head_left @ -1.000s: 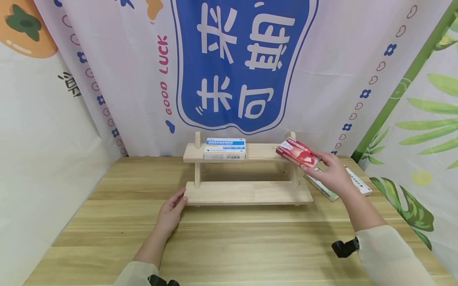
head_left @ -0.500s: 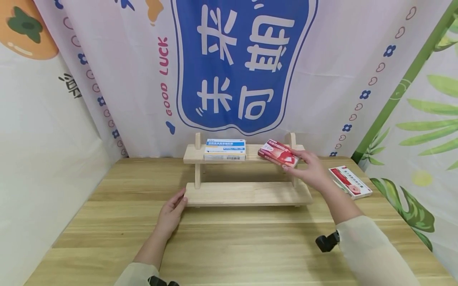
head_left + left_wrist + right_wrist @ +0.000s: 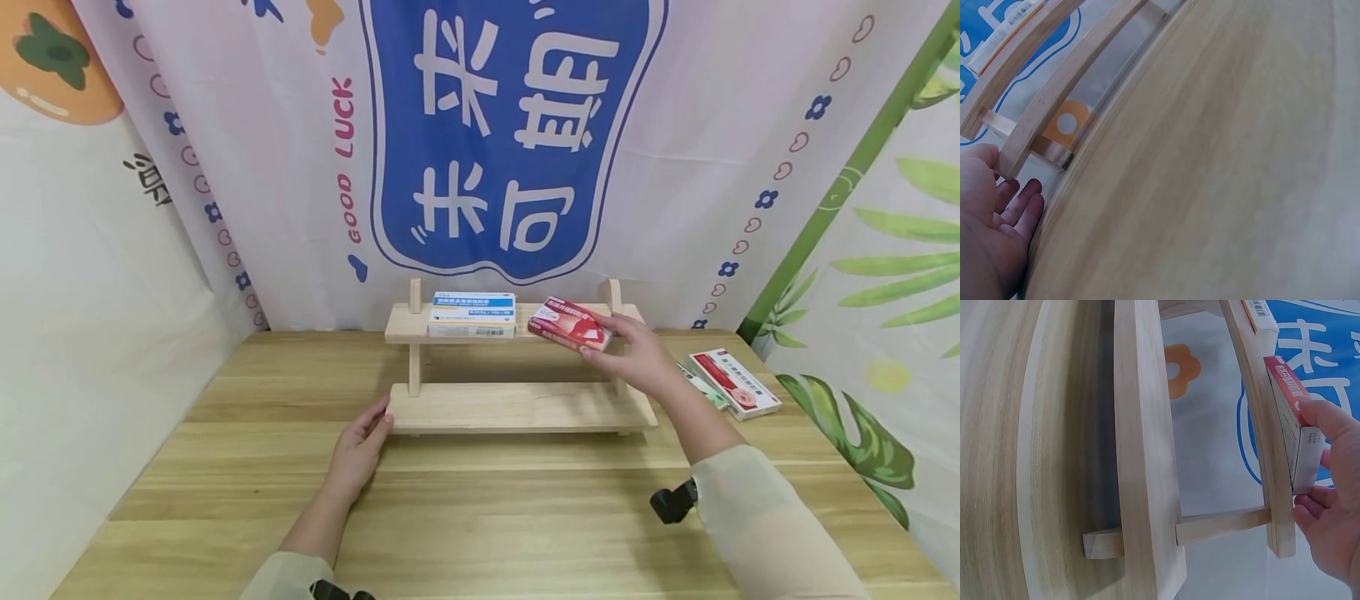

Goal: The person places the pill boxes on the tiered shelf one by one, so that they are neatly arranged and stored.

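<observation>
A two-tier wooden display rack stands on the table. My left hand grips the left end of its lower board, thumb on top and fingers below in the left wrist view. Between the thumb and fingers of my right hand is a red medicine box, at the right part of the upper board and turned at a slant. The right wrist view shows this red box lying along the upper board, its underside close to the wood. To its left, a blue-and-white medicine box lies flat on the same board.
Right of the rack, a white-and-red medicine box lies on the wood-grain table, partly over a green-and-white box. A printed cloth backdrop hangs close behind the rack.
My right hand has carried the red box leftward, from the upper board's right end toward the blue-and-white box, slowing lately. My left hand has stayed on the rack.
</observation>
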`<control>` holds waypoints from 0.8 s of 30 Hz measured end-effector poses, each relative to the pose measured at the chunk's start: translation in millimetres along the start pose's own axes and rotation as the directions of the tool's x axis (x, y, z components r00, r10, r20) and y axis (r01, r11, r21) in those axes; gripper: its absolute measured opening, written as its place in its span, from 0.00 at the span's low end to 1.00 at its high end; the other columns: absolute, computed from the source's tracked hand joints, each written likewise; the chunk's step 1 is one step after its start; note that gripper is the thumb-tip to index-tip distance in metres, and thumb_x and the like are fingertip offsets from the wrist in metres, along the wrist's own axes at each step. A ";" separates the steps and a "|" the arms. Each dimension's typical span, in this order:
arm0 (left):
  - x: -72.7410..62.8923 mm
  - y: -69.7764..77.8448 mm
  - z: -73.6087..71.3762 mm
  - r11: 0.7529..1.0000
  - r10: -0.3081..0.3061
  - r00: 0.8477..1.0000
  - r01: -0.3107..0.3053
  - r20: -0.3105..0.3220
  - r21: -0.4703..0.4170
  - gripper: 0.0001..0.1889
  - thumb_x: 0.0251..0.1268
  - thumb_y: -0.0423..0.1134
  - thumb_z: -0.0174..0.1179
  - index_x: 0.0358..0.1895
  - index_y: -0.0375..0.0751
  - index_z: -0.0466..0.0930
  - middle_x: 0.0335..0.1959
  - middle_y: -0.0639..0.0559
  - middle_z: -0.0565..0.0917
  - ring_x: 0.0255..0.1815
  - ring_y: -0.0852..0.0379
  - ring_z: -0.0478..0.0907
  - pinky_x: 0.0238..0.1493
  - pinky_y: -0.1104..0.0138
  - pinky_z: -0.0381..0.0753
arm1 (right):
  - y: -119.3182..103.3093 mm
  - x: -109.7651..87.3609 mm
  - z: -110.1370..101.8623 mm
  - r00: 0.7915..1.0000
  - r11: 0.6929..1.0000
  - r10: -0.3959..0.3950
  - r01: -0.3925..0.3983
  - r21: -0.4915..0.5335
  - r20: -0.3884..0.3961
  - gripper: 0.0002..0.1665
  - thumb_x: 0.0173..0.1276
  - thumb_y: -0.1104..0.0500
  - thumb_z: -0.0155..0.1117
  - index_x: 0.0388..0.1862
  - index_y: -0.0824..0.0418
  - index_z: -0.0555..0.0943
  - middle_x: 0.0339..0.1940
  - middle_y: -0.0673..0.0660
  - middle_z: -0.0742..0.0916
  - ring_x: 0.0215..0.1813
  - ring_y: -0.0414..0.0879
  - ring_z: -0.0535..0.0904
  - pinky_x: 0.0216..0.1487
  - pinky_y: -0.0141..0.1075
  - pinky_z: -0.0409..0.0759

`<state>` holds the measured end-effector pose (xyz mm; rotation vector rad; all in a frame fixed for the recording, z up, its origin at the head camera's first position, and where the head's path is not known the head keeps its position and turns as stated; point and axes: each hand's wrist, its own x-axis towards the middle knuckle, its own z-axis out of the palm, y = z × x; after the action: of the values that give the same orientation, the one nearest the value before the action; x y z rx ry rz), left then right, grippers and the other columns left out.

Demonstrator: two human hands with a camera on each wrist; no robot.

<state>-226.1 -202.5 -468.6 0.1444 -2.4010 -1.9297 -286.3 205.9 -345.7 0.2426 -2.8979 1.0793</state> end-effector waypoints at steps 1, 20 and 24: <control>-0.1 0.1 -0.1 1.000 0.001 1.000 -0.001 0.000 0.002 0.23 0.77 0.40 0.50 0.71 0.39 0.66 0.74 0.41 0.66 0.73 0.50 0.64 0.71 0.66 0.68 | 0.5 0.5 -0.2 1.000 1.000 0.004 -0.004 0.000 0.006 0.48 0.61 0.37 0.68 0.75 0.53 0.64 0.80 0.63 0.59 0.79 0.68 0.50 0.72 0.72 0.55; -1.0 0.0 -0.7 1.000 0.001 1.000 -0.001 0.007 0.000 0.24 0.77 0.41 0.50 0.72 0.40 0.65 0.74 0.42 0.65 0.74 0.50 0.63 0.71 0.66 0.67 | 5.2 6.4 4.9 0.991 0.998 0.027 -0.020 0.054 -0.135 0.33 0.72 0.48 0.60 0.72 0.59 0.69 0.67 0.67 0.74 0.67 0.62 0.71 0.69 0.58 0.74; -1.1 0.6 -0.4 1.000 0.001 1.000 -0.001 0.007 -0.005 0.24 0.77 0.41 0.50 0.72 0.39 0.65 0.74 0.42 0.65 0.74 0.50 0.63 0.71 0.66 0.67 | 4.3 9.0 4.7 0.990 0.999 0.024 -0.019 0.034 -0.137 0.32 0.73 0.49 0.60 0.72 0.59 0.69 0.67 0.67 0.75 0.66 0.62 0.71 0.69 0.58 0.73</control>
<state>-225.0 -202.6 -467.8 0.1364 -2.3992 -1.9389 -295.8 204.8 -351.2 0.1328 -2.7701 1.1001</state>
